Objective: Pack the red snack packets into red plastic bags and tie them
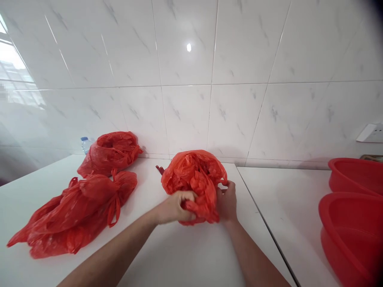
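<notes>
A crumpled red plastic bag (pixel 191 171) stands on the white table in front of me, its top gathered in loose folds. My left hand (pixel 182 207) is closed around a bunch of the bag's plastic at its near side. On the right side of the same bag, my right hand (pixel 226 201) pinches an edge of the plastic between thumb and fingers. Part of that hand is hidden behind the bag. What the bag contains does not show.
Two more red plastic bags, one knotted (pixel 80 211) and one bunched up (pixel 112 151), lie at the left. A clear bottle (pixel 85 144) with a blue cap stands behind them. Red basins (pixel 344 235) sit at the right. A dark red object (pixel 160 170) lies behind the middle bag.
</notes>
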`<state>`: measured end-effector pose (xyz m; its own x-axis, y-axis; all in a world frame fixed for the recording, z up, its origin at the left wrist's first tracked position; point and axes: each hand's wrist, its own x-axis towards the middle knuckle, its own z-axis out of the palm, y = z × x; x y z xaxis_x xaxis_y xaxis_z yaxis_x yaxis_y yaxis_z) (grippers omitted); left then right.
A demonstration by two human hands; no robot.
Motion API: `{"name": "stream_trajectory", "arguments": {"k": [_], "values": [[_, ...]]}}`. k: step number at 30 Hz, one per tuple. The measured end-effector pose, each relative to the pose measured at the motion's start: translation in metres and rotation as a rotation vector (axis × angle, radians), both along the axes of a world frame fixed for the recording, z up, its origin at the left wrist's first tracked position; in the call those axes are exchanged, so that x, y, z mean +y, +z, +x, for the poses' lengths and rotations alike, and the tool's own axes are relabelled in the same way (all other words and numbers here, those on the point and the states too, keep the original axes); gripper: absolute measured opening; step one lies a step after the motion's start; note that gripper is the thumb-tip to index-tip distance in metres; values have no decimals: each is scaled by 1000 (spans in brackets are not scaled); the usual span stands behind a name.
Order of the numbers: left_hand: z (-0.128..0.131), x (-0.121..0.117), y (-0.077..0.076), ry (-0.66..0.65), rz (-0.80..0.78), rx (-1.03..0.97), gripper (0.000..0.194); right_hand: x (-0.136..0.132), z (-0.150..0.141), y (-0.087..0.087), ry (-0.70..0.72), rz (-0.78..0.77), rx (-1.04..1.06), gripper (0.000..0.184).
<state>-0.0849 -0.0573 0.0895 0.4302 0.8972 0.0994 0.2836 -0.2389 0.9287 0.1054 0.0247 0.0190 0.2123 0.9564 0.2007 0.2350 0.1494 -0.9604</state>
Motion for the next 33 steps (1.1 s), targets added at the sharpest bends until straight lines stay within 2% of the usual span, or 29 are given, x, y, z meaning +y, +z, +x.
{"name": "stream_trajectory", "arguments": {"k": [3, 5, 7, 9, 11, 14, 16, 19, 22, 24, 27, 30, 33], "values": [[21, -10, -16, -84, 285, 376, 22, -6, 18, 1, 25, -41, 70, 33], [28, -10, -22, -86, 447, 529, 22, -13, 30, 3, 202, -59, 122, 39], [32, -6, -24, -70, 502, 561, 21, -22, 37, 3, 430, -84, 179, 40], [32, -1, -25, -95, 471, 483, 17, -30, 41, 4, 563, -94, 205, 45], [31, 7, -29, -78, 383, 340, 9, -34, 43, 4, 567, -102, 204, 44], [29, 26, -41, 173, 315, 220, 12, -32, 50, 5, 534, -159, 319, 28], [26, 44, -50, 288, 345, 254, 16, -28, 59, 7, 524, -229, 463, 28], [20, 74, -58, 307, 390, 334, 26, -23, 77, 8, 516, -295, 614, 29], [14, 97, -61, 430, 422, 397, 45, -18, 89, 7, 461, -267, 670, 26], [12, 103, -62, 533, 447, 411, 51, -15, 93, 6, 411, -228, 629, 23], [15, 92, -64, 610, 500, 398, 44, -11, 94, 5, 371, -205, 514, 23], [22, 64, -65, 623, 564, 307, 39, -9, 92, 5, 392, -214, 482, 28], [36, 37, -65, 525, 548, 124, 57, -11, 85, 6, 429, -196, 431, 31]]}}
